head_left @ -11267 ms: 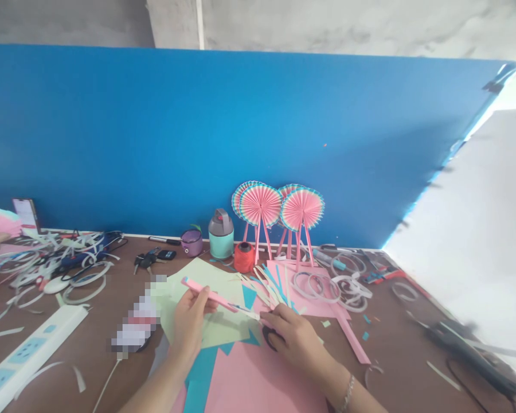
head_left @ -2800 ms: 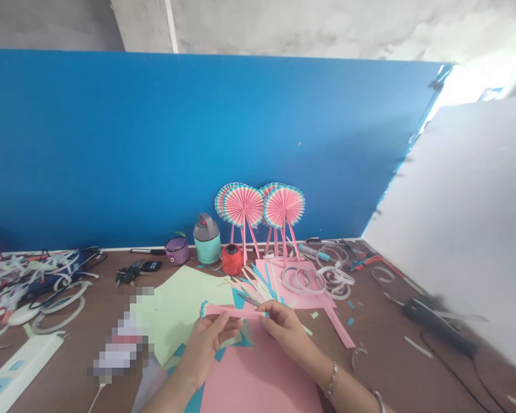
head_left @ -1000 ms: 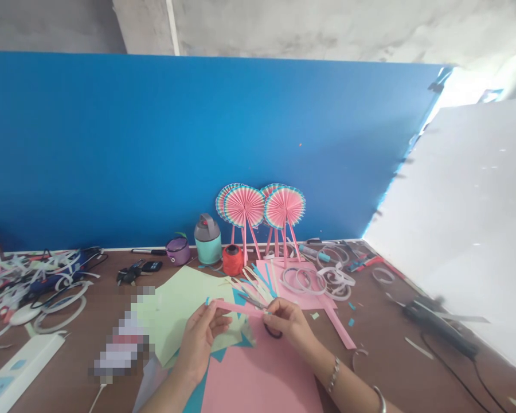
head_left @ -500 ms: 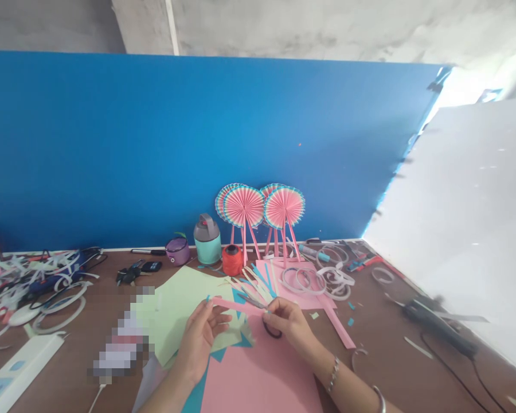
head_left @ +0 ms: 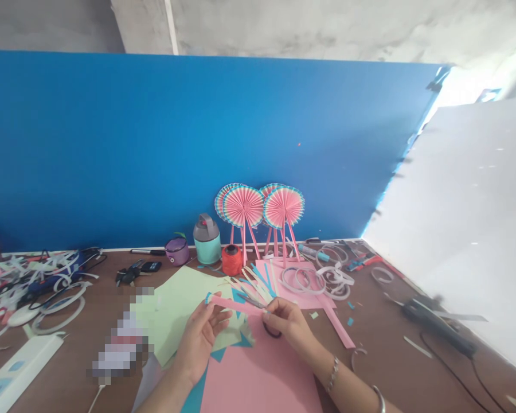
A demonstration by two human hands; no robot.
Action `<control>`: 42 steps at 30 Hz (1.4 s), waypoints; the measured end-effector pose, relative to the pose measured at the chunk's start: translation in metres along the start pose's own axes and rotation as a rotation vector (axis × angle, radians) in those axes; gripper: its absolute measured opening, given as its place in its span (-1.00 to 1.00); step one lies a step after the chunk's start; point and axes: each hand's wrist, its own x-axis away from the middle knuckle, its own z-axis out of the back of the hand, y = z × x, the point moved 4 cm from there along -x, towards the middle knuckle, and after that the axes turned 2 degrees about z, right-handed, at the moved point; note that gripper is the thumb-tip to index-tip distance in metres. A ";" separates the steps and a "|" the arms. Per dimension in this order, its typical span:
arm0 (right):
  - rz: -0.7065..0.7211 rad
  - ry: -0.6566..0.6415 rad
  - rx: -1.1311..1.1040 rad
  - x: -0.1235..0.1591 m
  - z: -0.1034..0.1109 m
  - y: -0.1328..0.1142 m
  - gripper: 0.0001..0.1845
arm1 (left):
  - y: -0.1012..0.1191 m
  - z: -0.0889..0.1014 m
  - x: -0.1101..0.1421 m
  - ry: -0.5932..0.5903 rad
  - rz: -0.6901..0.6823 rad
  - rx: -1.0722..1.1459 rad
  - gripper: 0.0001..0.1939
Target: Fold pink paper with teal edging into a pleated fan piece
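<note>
A narrow pink folded paper strip (head_left: 234, 304) with a blue tip spans the gap between my hands. My left hand (head_left: 203, 326) pinches it near the blue end, the other fingers loosely curled. My right hand (head_left: 289, 321) is closed on scissors (head_left: 250, 300), blades pointing left beside the strip, one dark handle loop hanging below the fingers. It also seems to touch the strip's right end; the fingers partly hide this. Beneath both hands lie a pink sheet (head_left: 262, 381), blue paper (head_left: 195, 396) and pale green sheets (head_left: 172, 310).
Pink pleated paper fans (head_left: 243, 205) stand against the blue partition (head_left: 155, 149). Before them sit a red thread spool (head_left: 232, 261), a teal container (head_left: 207, 246) and a purple pot (head_left: 178, 251). A glue gun (head_left: 441, 330) lies right; a power strip (head_left: 21, 373) and tangled cables (head_left: 60, 287) lie left.
Almost nothing differs. The left end of the strip has turned slightly, showing a bit more of its blue tip. Both hands keep nearly the same place.
</note>
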 end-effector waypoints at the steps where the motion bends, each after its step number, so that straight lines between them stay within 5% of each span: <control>1: 0.001 0.003 0.001 0.000 0.000 0.000 -0.60 | 0.000 0.000 -0.001 0.000 -0.002 0.014 -0.62; 12: -0.006 0.010 0.019 0.000 0.000 0.000 -0.58 | -0.001 0.000 -0.003 0.020 0.018 0.074 -0.84; 25: -0.005 -0.004 0.023 -0.001 -0.001 0.001 -0.56 | 0.000 0.000 0.000 0.012 0.019 0.053 -0.67; 37: 0.027 -0.011 0.045 0.002 -0.002 0.000 -0.55 | 0.000 0.006 0.000 0.137 0.001 0.026 -0.88; 42: 0.001 -0.036 0.043 0.000 -0.003 0.001 -0.53 | -0.006 -0.007 0.007 -0.028 0.074 -0.045 -0.61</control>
